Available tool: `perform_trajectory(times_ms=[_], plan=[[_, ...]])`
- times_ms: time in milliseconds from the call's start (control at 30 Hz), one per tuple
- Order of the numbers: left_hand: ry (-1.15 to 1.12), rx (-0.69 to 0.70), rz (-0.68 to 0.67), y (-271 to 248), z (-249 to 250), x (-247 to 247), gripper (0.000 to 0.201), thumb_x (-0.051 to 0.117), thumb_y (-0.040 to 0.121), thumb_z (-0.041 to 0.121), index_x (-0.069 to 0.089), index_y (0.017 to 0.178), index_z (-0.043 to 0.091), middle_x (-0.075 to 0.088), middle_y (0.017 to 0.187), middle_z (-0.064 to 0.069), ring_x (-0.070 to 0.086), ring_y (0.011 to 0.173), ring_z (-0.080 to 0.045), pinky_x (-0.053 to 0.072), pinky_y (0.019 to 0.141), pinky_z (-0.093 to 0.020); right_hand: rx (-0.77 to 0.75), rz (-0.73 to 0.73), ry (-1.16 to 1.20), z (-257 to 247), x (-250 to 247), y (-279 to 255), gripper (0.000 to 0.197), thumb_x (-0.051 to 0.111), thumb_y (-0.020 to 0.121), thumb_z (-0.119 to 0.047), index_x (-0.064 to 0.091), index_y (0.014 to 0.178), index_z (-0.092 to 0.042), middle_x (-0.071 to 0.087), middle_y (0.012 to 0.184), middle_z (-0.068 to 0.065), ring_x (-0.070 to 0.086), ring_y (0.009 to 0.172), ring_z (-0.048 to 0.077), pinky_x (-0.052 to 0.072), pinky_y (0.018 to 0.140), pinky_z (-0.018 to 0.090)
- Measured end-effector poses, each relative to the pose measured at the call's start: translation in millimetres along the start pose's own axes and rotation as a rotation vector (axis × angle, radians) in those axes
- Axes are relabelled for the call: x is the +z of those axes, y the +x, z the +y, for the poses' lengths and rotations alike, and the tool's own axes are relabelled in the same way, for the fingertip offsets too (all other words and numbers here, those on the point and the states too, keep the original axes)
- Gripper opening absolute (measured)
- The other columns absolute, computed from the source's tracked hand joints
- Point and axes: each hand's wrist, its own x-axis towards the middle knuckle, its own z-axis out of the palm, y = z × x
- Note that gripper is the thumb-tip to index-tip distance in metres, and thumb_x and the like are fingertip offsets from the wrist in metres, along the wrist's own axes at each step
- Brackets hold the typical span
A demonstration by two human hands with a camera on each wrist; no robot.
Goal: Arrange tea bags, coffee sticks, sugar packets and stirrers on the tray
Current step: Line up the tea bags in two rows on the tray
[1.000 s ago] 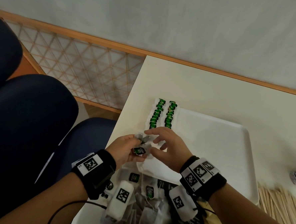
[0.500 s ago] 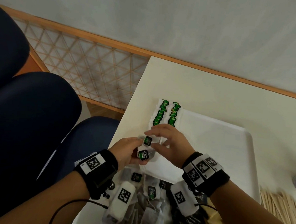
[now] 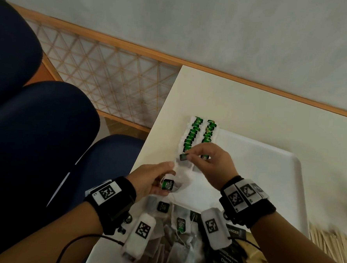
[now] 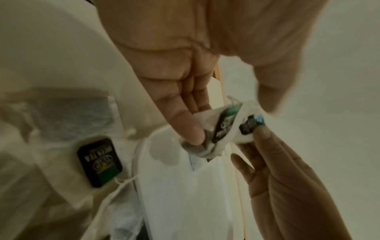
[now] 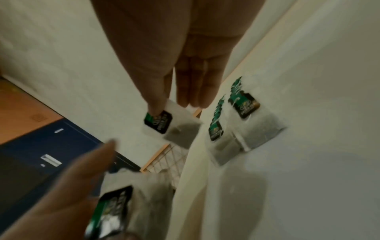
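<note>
The right hand pinches a tea bag at centre frame, just below the left row on the tray. The left hand grips a spare bag. Next, probably, lay it overlapping the row's end.

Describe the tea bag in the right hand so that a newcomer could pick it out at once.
Find the white tray and the two rows of green-tagged tea bags along its left edge. At the near end of the left row, the right hand pinches one tea bag by its tag, the only one hanging in the air.

Green-tagged tea bags lie in two rows on white tray.
</note>
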Motion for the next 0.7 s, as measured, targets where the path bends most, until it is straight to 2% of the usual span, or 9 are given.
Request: perform_trajectory(times_ms=[67,100,167,233,333,433,567,633,700], plan=[[0.029,0.018,-0.047,0.3,-4.2,-4.9,0.051,0.082,0.064,0.031,0.067,0.105,0.005,0.069,0.106,-0.015,0.066,0.086,-0.022,0.058,0.072,-0.031,0.027,0.036,-0.04,2.7,-3.6,2.5,0.004,0.07,0.084,-0.023,0.072,0.084,-0.027,0.063,0.088,-0.012,0.058,0.082,-0.001,0.043,0.071,0.01],[0.046,0.034,-0.057,0.2,-5.7,-7.3,0.05,0.085,0.061,0.023,0.067,0.105,0.006,0.07,0.106,-0.012,0.066,0.086,-0.02,0.057,0.072,-0.029,0.053,0.026,-0.039,4.2,-4.7,3.3,0.006,0.069,0.084,-0.022,0.072,0.086,-0.026,0.065,0.086,-0.012,0.059,0.078,-0.003,0.042,0.068,0.007],[0.093,0.086,-0.025,-0.6,-7.4,-10.5,0.033,0.08,0.067,0.003,0.07,0.097,0.011,0.073,0.096,-0.002,0.068,0.082,-0.014,0.056,0.071,-0.026,0.12,-0.022,0.004,6.4,-5.1,3.4,0.009,0.067,0.085,-0.018,0.071,0.088,-0.026,0.067,0.078,-0.014,0.059,0.069,-0.007,0.043,0.061,0.005],[0.176,0.14,0.056,-1.3,-6.1,-14.1,0.025,0.073,0.074,-0.006,0.072,0.09,0.013,0.073,0.085,0.004,0.067,0.075,-0.009,0.055,0.067,-0.023,0.167,-0.054,0.049,7.4,-3.6,2.0,0.013,0.066,0.086,-0.016,0.069,0.086,-0.029,0.068,0.073,-0.012,0.061,0.064,-0.003,0.044,0.055,0.007],[0.308,0.225,0.165,1.5,-3.6,-22.4,0.018,0.072,0.077,-0.001,0.072,0.091,0.011,0.071,0.087,-0.005,0.062,0.075,-0.012,0.054,0.069,-0.023,0.222,-0.1,0.109,6.4,2.7,-0.3,0.014,0.065,0.085,-0.013,0.068,0.082,-0.026,0.069,0.071,-0.003,0.064,0.063,0.011,0.049,0.052,0.016],[0.327,0.3,0.237,2.7,0.9,-27.0,0.013,0.068,0.083,0.004,0.073,0.088,0.015,0.071,0.089,-0.008,0.06,0.073,-0.01,0.052,0.065,-0.019,0.281,-0.168,0.121,6.7,10.2,2.6,0.015,0.063,0.085,-0.011,0.066,0.081,-0.025,0.069,0.07,-0.005,0.062,0.06,0.006,0.049,0.05,0.02],[0.365,0.376,0.246,0.4,5.5,-29.1,0.018,0.065,0.087,0.011,0.074,0.082,0.025,0.07,0.093,0.015,0.062,0.089,0.004,0.045,0.077,-0.009,0.307,-0.142,-0.018,14.8,13.3,16.2,0.012,0.061,0.087,-0.016,0.065,0.085,-0.027,0.071,0.075,-0.001,0.067,0.068,0.011,0.045,0.054,0.016],[0.432,0.425,0.255,0.0,7.0,-29.0,0.019,0.064,0.088,0.012,0.073,0.085,0.029,0.065,0.097,0.019,0.058,0.094,0.006,0.042,0.077,-0.004,0.297,-0.13,-0.067,16.9,12.8,22.3,0.011,0.06,0.087,-0.017,0.065,0.085,-0.027,0.07,0.074,-0.005,0.067,0.068,0.009,0.045,0.058,0.015],[0.529,0.475,0.255,0.2,9.9,-26.5,0.02,0.062,0.089,0.013,0.073,0.085,0.03,0.062,0.097,0.021,0.056,0.095,0.006,0.039,0.079,-0.003,0.261,-0.127,-0.145,16.7,11.9,25.8,0.012,0.059,0.088,-0.018,0.065,0.086,-0.028,0.064,0.069,-0.011,0.061,0.065,0.003,0.039,0.053,0.006]])
